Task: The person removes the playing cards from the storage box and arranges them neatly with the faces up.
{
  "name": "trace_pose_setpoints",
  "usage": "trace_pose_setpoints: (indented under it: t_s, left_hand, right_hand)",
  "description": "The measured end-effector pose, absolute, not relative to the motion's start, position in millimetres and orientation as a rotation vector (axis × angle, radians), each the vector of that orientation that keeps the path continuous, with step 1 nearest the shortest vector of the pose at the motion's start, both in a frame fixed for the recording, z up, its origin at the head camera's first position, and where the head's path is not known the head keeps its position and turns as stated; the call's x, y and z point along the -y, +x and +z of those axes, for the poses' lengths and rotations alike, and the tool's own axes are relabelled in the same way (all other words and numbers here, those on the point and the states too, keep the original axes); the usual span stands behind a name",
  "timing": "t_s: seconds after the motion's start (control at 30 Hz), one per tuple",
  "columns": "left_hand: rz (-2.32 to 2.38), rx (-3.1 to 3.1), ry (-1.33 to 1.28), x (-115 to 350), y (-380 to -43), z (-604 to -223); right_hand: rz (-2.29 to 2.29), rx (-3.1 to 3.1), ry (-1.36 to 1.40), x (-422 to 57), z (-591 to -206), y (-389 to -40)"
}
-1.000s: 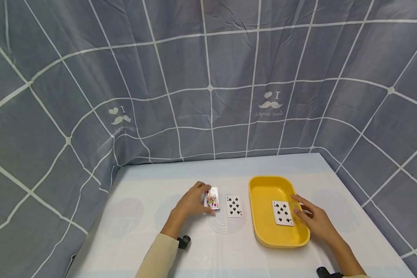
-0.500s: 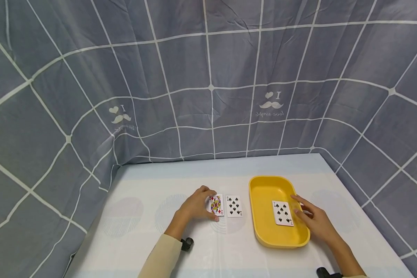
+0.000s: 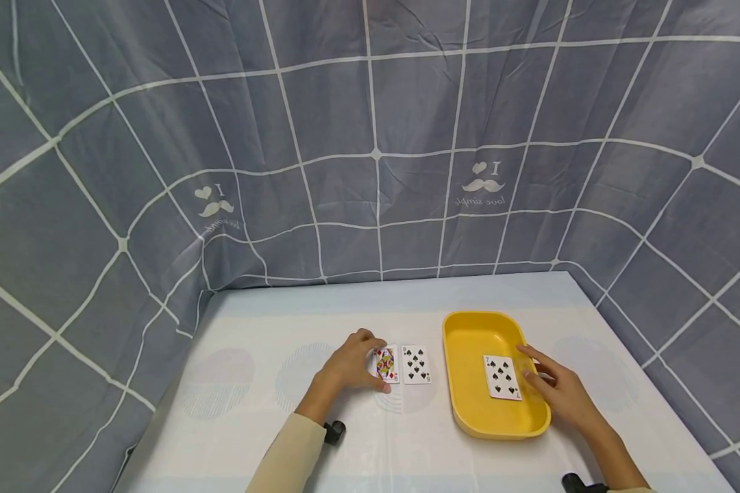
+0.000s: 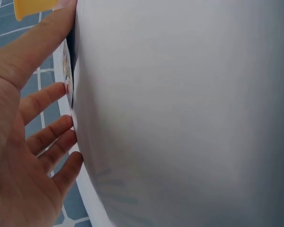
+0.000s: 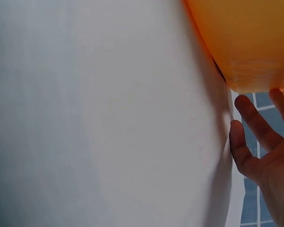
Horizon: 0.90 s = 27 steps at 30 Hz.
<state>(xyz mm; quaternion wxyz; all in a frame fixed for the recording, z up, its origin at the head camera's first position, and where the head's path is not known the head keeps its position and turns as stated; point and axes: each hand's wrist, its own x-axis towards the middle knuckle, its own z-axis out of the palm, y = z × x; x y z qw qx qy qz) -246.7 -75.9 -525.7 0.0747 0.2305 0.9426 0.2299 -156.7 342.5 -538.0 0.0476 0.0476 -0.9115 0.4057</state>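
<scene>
In the head view my left hand (image 3: 348,363) holds a queen of diamonds playing card (image 3: 387,364) at its short edges, thumb below and fingers above. The card is at or just above the tabletop; the left wrist view shows this card (image 4: 67,71) edge-on between thumb and index finger. Close to its right lies an eight of spades (image 3: 416,364), face up. My right hand (image 3: 558,390) grips the right rim of a yellow tray (image 3: 469,418), its thumb over the inside. A seven of spades (image 3: 502,377) lies face up in the tray.
The white patterned table (image 3: 222,438) bears the tray and cards. Grey gridded cloth (image 3: 321,123) hangs behind and along both sides. A black wrist device (image 3: 334,431) is on my left wrist, with another (image 3: 582,483) on my right.
My left hand has carried the queen of diamonds right and slightly nearer to me, up beside the eight of spades. It moved little over the last half second. My right hand and the tray stayed put.
</scene>
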Motion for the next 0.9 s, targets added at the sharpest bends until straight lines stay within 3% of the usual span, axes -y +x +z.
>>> trace_pose_setpoints:
  t_s: [0.9]
  left_hand:
    - [0.734,-2.842,0.712,68.7,-242.0,-525.7]
  right_hand:
    - [1.191,2.792,0.133,-344.0,-538.3,-156.5]
